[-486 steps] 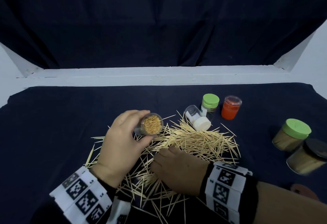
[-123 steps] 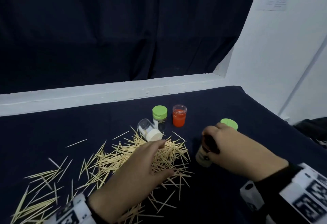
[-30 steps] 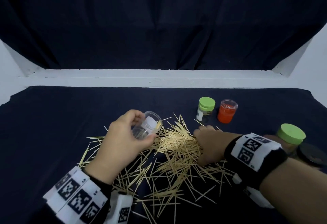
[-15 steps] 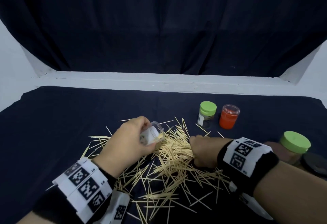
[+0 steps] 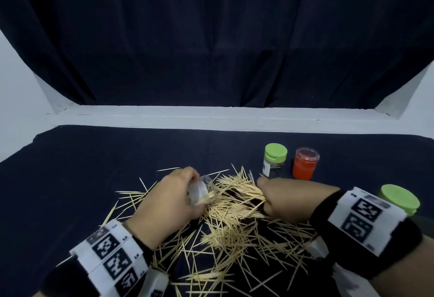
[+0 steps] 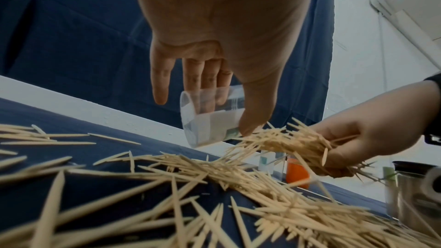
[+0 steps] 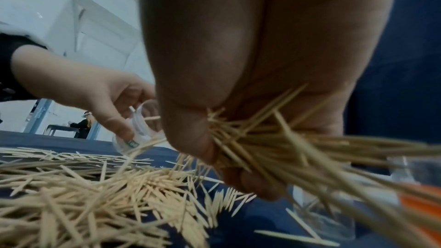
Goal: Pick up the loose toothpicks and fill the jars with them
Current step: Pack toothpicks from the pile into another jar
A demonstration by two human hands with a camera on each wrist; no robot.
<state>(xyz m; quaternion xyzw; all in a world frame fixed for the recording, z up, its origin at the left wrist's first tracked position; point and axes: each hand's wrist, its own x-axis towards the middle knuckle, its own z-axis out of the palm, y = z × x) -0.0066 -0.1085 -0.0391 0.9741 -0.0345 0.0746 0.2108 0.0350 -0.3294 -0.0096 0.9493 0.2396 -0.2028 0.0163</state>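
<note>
Toothpicks (image 5: 234,224) heaped at 6 o'clock on tabletop (image 5: 94,167) | left grip (image 5: 169,200) clasps tilted clear jar (image 6: 210,116) | right grip (image 5: 286,200) clutches toothpick bundle (image 6: 293,143)

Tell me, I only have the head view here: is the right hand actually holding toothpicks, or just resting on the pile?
Observer: Holding. In the right wrist view the right hand grips a thick bundle of toothpicks between thumb and fingers.
Operator: And the clear jar, is anything in it?
Observer: The left wrist view shows the clear jar looking almost empty through its wall, held tilted in the left hand, mouth toward the bundle.
Operator: Has the bundle reached the mouth?
Observer: Its tips are right at the rim beside the left thumb; the right wrist view shows a few toothpicks at the mouth.
</note>
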